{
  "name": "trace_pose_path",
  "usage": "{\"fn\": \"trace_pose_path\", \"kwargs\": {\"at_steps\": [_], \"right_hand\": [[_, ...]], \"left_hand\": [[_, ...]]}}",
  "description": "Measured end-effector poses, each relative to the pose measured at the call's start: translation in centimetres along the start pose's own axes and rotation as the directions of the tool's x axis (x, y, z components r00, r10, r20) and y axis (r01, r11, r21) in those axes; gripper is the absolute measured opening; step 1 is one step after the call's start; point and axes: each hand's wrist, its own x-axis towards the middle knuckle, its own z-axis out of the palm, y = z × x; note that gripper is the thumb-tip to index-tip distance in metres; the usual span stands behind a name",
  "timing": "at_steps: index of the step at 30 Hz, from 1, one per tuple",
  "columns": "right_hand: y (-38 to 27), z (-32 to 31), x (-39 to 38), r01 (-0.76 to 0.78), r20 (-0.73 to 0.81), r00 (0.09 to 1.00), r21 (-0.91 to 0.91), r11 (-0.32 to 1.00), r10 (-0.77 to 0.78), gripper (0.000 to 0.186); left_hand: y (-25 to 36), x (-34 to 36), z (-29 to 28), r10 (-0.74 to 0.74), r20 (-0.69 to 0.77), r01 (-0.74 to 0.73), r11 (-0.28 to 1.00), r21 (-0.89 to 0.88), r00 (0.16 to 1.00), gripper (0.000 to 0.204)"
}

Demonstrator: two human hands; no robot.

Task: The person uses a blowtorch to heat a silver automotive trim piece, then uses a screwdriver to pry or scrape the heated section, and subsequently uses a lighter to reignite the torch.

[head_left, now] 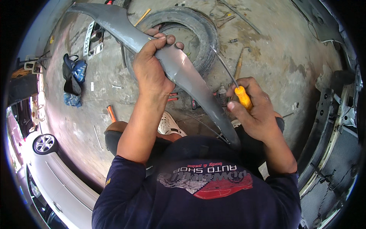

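A long, curved grey car fender (pixel 187 70) slants across my front, from the far left down to my lap. My left hand (pixel 149 68) is closed around its middle, thumb and fingertips over the edges. In my right hand (pixel 258 112) is a screwdriver, gripped by its yellow handle (pixel 243 97). Its thin metal shaft points up and left, away from me, with the tip to the right of the fender and apart from it in the picture. Some of my left fingers are hidden behind the panel.
Beyond the fender, a tyre (pixel 209 36) lies on the concrete floor. A wooden-handled tool (pixel 239 63), a clear bottle (pixel 222 91), an orange-handled tool (pixel 111 113) and a blue bag (pixel 78 70) lie around. A white car (pixel 68 187) stands left, a radiator (pixel 331 168) right.
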Motion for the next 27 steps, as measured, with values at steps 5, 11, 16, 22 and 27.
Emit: {"fn": "trace_pose_path", "kwargs": {"at_steps": [5,11,16,22,27], "right_hand": [[-2.8,-3.0,-0.4,0.257,-0.036,0.962,-0.219,0.942,-0.271,0.041],[-2.9,-4.9,-1.8,0.371,-0.077,0.912,-0.268,0.889,-0.403,0.039],[-2.4,-5.3,-2.4,0.417,-0.173,0.890,-0.065,0.907,-0.422,0.032],[-2.9,-5.0,-2.7,0.476,-0.247,0.870,0.196,0.857,-0.427,0.040],[-3.9,-4.0,-1.8,0.553,-0.157,0.829,0.080,0.830,-0.537,0.030]], "left_hand": [[0.0,0.3,-0.3,-0.004,0.003,0.004,1.000,0.010,1.000,0.028],[0.3,0.3,-0.3,-0.006,-0.047,0.009,0.999,0.052,0.999,0.025],[0.6,0.8,-1.3,-0.014,0.033,0.014,1.000,-0.014,0.999,0.024],[0.7,0.9,-1.9,-0.018,0.077,0.023,0.997,-0.071,0.997,0.025],[0.7,0.8,-1.5,-0.013,0.088,0.018,0.998,-0.054,0.996,0.027]]}}
